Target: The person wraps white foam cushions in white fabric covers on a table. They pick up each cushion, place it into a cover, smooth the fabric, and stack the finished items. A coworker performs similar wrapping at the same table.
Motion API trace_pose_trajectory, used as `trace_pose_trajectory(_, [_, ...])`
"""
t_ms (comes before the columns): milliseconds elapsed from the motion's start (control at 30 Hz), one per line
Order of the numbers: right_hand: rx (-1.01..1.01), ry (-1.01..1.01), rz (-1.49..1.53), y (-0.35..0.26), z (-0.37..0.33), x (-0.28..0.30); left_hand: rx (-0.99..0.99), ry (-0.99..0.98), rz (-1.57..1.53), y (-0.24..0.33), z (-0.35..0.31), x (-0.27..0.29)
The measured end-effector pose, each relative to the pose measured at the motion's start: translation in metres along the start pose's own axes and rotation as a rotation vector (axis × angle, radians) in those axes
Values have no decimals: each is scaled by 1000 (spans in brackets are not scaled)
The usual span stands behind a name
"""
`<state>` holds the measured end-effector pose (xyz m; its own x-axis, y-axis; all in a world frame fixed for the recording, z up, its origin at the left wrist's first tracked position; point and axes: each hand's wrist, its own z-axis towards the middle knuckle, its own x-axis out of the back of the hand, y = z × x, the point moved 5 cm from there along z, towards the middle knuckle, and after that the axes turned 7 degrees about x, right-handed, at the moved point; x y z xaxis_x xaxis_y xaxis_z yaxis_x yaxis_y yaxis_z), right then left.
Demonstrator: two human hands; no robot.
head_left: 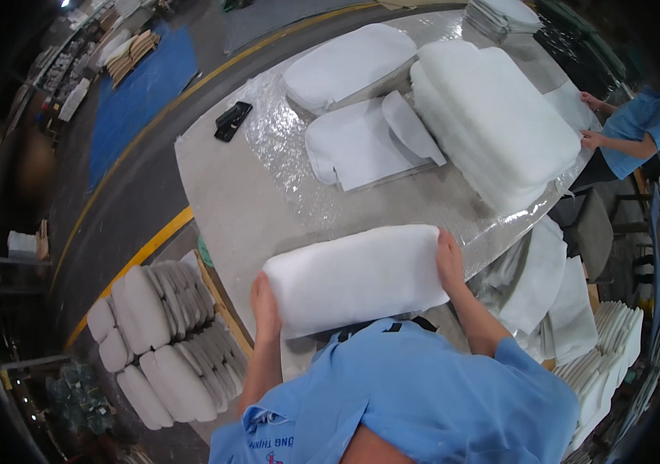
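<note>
A white padded cushion-like piece [357, 280], oblong with rounded corners, lies at the near edge of the table against my body. My left hand [265, 303] grips its left end, and my right hand [448, 263] is wrapped around its right end. The fingers of both hands are partly hidden behind the padding. Beyond it, flat white cut sheets [353, 151] lie on the table, one with a curved flap folded over. To their right rises a tall stack of thick fluffy white pads [492, 116].
Plastic film covers part of the table [229, 185]. A black phone-like object [232, 121] and a white sheet stack [351, 63] lie farther off. Grey pads [167, 340] stand at the left, white sheets [535, 278] hang at the right. A co-worker [636, 131] works at the far right.
</note>
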<state>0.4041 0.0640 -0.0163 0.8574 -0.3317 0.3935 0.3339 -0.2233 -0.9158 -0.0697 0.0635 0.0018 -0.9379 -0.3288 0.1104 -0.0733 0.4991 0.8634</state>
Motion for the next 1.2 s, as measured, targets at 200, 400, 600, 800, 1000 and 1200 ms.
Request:
trace_pose_trajectory(200, [-108, 259, 942, -17, -35, 32, -122, 18, -460, 53, -64, 0])
trace_pose_trajectory(400, [-17, 215, 766, -20, -22, 18, 24, 113, -578, 2, -33, 12])
trace_pose_trajectory(600, [16, 214, 685, -8, -24, 23, -13, 14, -461, -3, -31, 20])
trace_pose_trajectory(800, [7, 202, 710, -17, -22, 22, -387, 194, 125, 56, -53, 25])
trace_pose_trajectory(1000, [2, 199, 670, -18, -21, 24, -838, -277, 1094, 147, -126, -71])
trace_pose_trajectory(1200, [18, 223, 606, -21, -20, 24, -615, -433, 1292, 129, -108, -89])
